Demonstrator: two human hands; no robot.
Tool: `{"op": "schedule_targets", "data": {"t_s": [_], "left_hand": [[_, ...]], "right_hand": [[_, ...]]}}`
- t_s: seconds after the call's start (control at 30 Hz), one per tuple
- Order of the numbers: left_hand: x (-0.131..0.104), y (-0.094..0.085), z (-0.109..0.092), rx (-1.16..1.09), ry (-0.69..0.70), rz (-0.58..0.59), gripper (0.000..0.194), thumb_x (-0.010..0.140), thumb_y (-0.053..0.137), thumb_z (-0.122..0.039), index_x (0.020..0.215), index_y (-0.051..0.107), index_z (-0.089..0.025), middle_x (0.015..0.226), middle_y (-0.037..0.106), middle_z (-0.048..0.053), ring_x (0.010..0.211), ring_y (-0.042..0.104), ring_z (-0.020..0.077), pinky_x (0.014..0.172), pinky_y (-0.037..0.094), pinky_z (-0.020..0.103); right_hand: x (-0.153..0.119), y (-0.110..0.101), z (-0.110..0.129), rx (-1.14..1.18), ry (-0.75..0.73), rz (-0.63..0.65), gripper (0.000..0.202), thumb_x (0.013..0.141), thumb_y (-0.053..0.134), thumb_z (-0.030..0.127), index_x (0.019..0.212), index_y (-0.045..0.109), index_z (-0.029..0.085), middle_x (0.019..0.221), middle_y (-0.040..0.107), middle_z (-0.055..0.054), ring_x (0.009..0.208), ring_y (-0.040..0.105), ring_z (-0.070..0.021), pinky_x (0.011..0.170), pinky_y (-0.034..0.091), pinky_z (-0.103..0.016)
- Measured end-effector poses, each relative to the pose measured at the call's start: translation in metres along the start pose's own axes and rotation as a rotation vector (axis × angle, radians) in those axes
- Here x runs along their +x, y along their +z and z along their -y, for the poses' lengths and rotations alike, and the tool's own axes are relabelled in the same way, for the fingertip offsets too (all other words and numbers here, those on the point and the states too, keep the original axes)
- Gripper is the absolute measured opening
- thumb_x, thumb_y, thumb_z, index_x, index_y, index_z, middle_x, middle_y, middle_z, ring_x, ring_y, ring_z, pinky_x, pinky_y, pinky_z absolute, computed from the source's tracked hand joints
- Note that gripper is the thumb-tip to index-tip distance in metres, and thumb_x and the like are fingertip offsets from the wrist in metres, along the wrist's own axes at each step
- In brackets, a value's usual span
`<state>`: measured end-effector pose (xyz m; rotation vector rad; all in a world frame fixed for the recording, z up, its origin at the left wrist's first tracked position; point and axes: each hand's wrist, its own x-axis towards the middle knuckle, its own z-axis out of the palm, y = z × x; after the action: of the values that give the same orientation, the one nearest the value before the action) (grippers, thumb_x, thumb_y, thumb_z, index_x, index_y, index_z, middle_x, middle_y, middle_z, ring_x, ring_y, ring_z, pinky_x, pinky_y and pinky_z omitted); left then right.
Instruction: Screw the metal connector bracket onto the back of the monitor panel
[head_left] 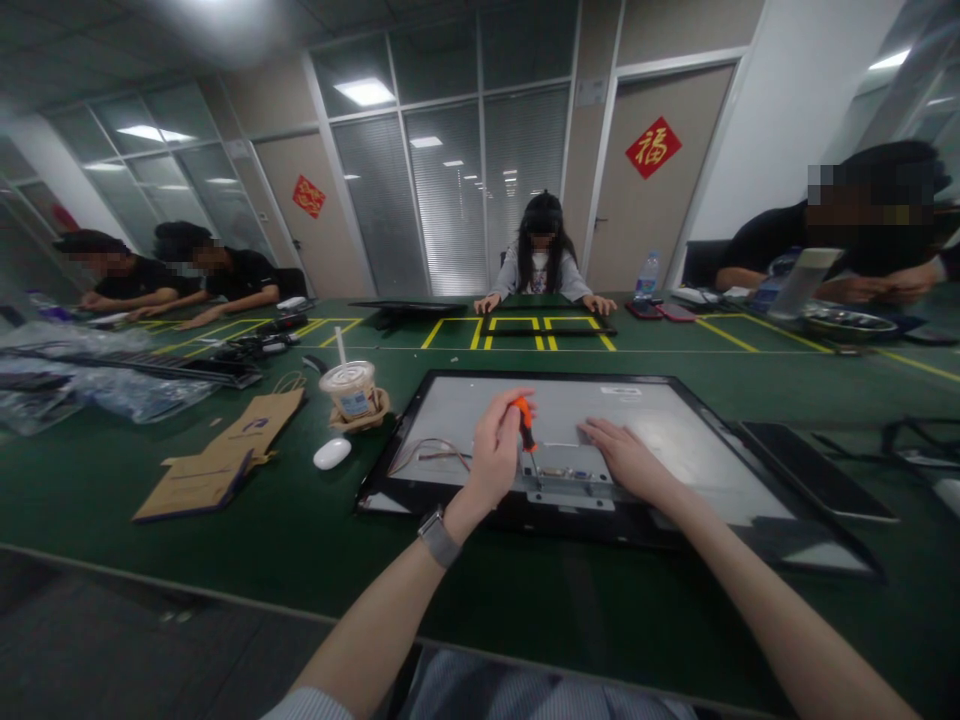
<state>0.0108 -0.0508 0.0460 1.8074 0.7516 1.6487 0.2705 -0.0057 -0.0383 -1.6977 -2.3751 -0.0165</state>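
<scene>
In front of me a monitor panel [450, 410] lies face down, its grey metal back framed by a black bezel. My left hand [496, 445], with a watch on the wrist, is closed around an orange and black screwdriver [524, 415]. The screwdriver stands nearly upright, its shaft pointing down at the left end of a metal bracket [570, 488] with ports. Flat on the panel's back beside the bracket rests my right hand [626, 455], fingers stretched out. A bundle of thin wires [442, 452] curves over the panel's left side.
Left of the panel are a white mouse [332, 453], an iced drink cup [349, 388] in a carrier and brown paper bags [225, 450]. A black keyboard-like slab [814, 468] lies at right. Several people sit across the green table [300, 560]; plastic-wrapped parts [112, 375] lie far left.
</scene>
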Motion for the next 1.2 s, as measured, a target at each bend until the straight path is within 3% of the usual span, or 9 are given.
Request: {"op": "schedule_targets", "data": {"t_s": [0.2, 0.47, 0.7, 0.87, 1.07, 1.2], "left_hand": [[-0.0023, 0.0039, 0.0074, 0.110, 0.060, -0.070, 0.018, 0.096, 0.064, -0.036, 0.106, 0.071, -0.022, 0.096, 0.055, 0.003, 0.084, 0.056, 0.0160, 0.081, 0.050, 0.031], [-0.0035, 0.0032, 0.0047, -0.026, -0.022, 0.001, 0.027, 0.106, 0.041, -0.030, 0.122, 0.062, -0.021, 0.102, 0.063, 0.006, 0.086, 0.062, 0.0151, 0.077, 0.053, 0.029], [0.0001, 0.0034, 0.0054, 0.073, 0.081, -0.057, 0.015, 0.093, 0.068, -0.028, 0.106, 0.073, -0.022, 0.099, 0.058, 0.004, 0.088, 0.060, 0.0149, 0.078, 0.055, 0.027], [0.0006, 0.0016, 0.0046, 0.000, 0.041, 0.000, 0.021, 0.098, 0.059, -0.028, 0.113, 0.071, -0.020, 0.100, 0.062, 0.005, 0.087, 0.065, 0.0149, 0.078, 0.056, 0.028], [-0.0023, 0.0030, 0.0038, -0.129, -0.032, 0.068, 0.033, 0.105, 0.045, -0.033, 0.129, 0.064, -0.020, 0.120, 0.067, 0.011, 0.096, 0.068, 0.0179, 0.083, 0.058, 0.031], [-0.0012, 0.0032, 0.0025, -0.001, 0.045, 0.018, 0.023, 0.098, 0.061, -0.032, 0.114, 0.072, -0.021, 0.098, 0.064, 0.006, 0.084, 0.063, 0.0154, 0.077, 0.055, 0.029]], "right_hand": [[-0.0011, -0.0004, 0.0015, -0.004, -0.007, -0.006, 0.054, 0.101, 0.028, 0.014, 0.148, 0.054, 0.016, 0.156, 0.050, -0.018, 0.144, 0.049, -0.0301, 0.116, 0.039, -0.056], [0.0005, 0.0004, 0.0016, 0.006, 0.012, -0.016, 0.054, 0.102, 0.027, 0.014, 0.147, 0.056, 0.016, 0.155, 0.051, -0.017, 0.143, 0.049, -0.0309, 0.116, 0.039, -0.057], [-0.0004, 0.0062, -0.0025, -0.001, -0.007, -0.061, 0.053, 0.100, 0.031, 0.013, 0.146, 0.057, 0.019, 0.153, 0.054, -0.017, 0.142, 0.051, -0.0305, 0.115, 0.040, -0.058], [-0.0006, 0.0036, -0.0017, 0.005, -0.014, -0.046, 0.053, 0.100, 0.029, 0.013, 0.146, 0.057, 0.017, 0.154, 0.052, -0.018, 0.142, 0.050, -0.0318, 0.115, 0.040, -0.059], [-0.0002, 0.0011, 0.0015, 0.001, 0.006, -0.037, 0.054, 0.102, 0.026, 0.015, 0.146, 0.057, 0.017, 0.154, 0.052, -0.018, 0.142, 0.050, -0.0309, 0.115, 0.039, -0.059], [-0.0005, 0.0035, -0.0003, -0.016, -0.007, -0.039, 0.054, 0.100, 0.029, 0.012, 0.147, 0.055, 0.016, 0.154, 0.052, -0.019, 0.142, 0.050, -0.0308, 0.115, 0.040, -0.058]]}}
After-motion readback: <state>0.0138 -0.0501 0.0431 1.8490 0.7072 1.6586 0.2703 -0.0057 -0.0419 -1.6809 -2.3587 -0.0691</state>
